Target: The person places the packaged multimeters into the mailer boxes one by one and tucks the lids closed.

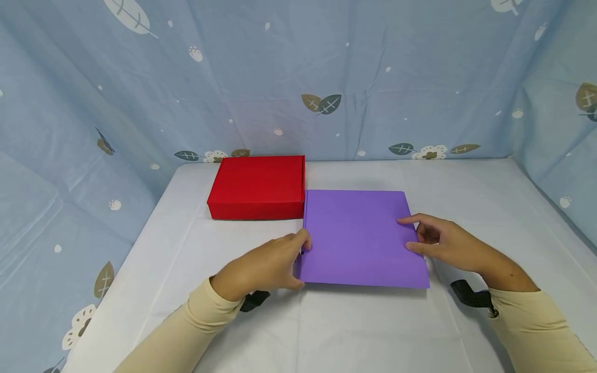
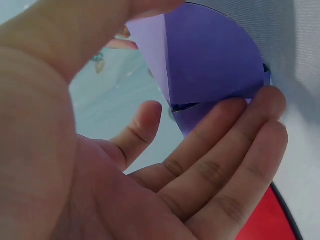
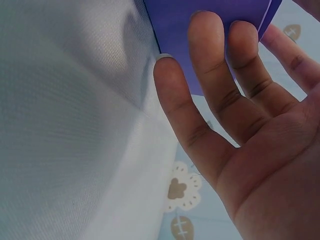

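A flat purple cardboard box (image 1: 361,238) lies closed just right of a red box (image 1: 258,184). My left hand (image 1: 268,261) is at its left side, with the thumb by the near left corner and a fingertip over the top edge. In the left wrist view, its fairly straight fingers (image 2: 225,165) lie along the purple box's end, where a rounded flap (image 2: 215,55) shows. At the opposite side, my right hand (image 1: 448,243) rests its thumb and index fingertips on the lid's edge. Its other fingers (image 3: 207,55) extend against the purple side wall in the right wrist view.
The red box stands near the table's back edge, close to the purple box's far left corner. A white cloth (image 1: 364,331) covers the table. Blue patterned curtains (image 1: 280,77) hang behind and at both sides. Black wrist mounts (image 1: 471,295) show under the sleeves.
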The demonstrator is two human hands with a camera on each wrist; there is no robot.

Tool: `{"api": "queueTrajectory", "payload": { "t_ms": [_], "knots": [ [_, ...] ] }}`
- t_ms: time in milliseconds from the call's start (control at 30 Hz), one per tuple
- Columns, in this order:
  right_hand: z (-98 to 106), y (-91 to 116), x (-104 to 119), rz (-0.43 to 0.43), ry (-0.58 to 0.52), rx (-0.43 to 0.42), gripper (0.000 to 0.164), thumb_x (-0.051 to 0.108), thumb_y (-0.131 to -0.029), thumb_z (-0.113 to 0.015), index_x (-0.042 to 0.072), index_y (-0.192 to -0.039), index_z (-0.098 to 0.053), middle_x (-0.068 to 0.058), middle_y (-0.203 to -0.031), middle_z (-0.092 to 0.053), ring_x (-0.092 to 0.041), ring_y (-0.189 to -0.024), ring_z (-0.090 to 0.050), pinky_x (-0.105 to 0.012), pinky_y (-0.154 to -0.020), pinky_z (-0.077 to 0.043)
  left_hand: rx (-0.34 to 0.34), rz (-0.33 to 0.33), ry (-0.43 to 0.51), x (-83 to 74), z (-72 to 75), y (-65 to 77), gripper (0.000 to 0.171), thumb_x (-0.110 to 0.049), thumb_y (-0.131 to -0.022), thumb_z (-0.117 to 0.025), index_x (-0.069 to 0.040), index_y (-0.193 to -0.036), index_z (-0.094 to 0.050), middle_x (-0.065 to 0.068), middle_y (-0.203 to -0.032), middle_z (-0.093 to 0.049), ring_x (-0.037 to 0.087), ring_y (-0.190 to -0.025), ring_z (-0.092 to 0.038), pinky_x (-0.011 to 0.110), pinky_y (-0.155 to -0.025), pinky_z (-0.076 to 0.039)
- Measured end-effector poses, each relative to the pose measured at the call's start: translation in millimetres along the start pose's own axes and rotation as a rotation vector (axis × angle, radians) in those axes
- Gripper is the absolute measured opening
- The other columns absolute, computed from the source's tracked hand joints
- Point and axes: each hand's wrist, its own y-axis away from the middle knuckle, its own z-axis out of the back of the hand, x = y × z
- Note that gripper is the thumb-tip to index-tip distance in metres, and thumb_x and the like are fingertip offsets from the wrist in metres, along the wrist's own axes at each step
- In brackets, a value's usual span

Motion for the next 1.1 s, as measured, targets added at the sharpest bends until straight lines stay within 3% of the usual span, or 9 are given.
{"api": "queueTrajectory", "payload": {
  "t_ms": [367, 733, 1100],
  "knots": [
    [-0.2, 0.2, -1.5, 0.003, 0.009, -0.004, 0.046, 0.017, -0.091, -0.074, 0.018, -0.134, -0.058, 0.000, -0.082, -0.054, -0.012, -0.070, -0.054, -0.025, -0.060, -0.042, 0.046, -0.019, 0.087, 3.4, 2.0, -0.7, 0.059, -0.014, -0.074, -0.086, -0.011, -0.118, -0.046, 0.005, -0.095, -0.060, 0.011, -0.084, -0.054, 0.024, -0.075, -0.047],
    [-0.7, -0.8, 0.5, -0.012, -0.007, 0.010, 0.045, 0.017, -0.091, -0.074, 0.016, -0.134, -0.058, -0.001, -0.081, -0.054, -0.012, -0.070, -0.054, -0.025, -0.058, -0.042, 0.093, 0.015, 0.189, 2.8, 5.7, 0.7, 0.051, -0.008, -0.077, -0.082, -0.012, -0.115, -0.048, 0.007, -0.096, -0.063, 0.018, -0.091, -0.061, 0.025, -0.075, -0.050],
    [0.3, 0.3, 0.4, 0.013, -0.014, 0.009, 0.046, 0.015, -0.092, -0.073, 0.015, -0.135, -0.057, -0.001, -0.081, -0.054, -0.012, -0.070, -0.054, -0.025, -0.058, -0.042, 0.092, 0.050, 0.199, -1.5, 8.0, 3.4, 0.049, -0.007, -0.079, -0.082, -0.015, -0.116, -0.051, 0.006, -0.097, -0.066, 0.017, -0.090, -0.063, 0.027, -0.072, -0.051]
  ]
}}
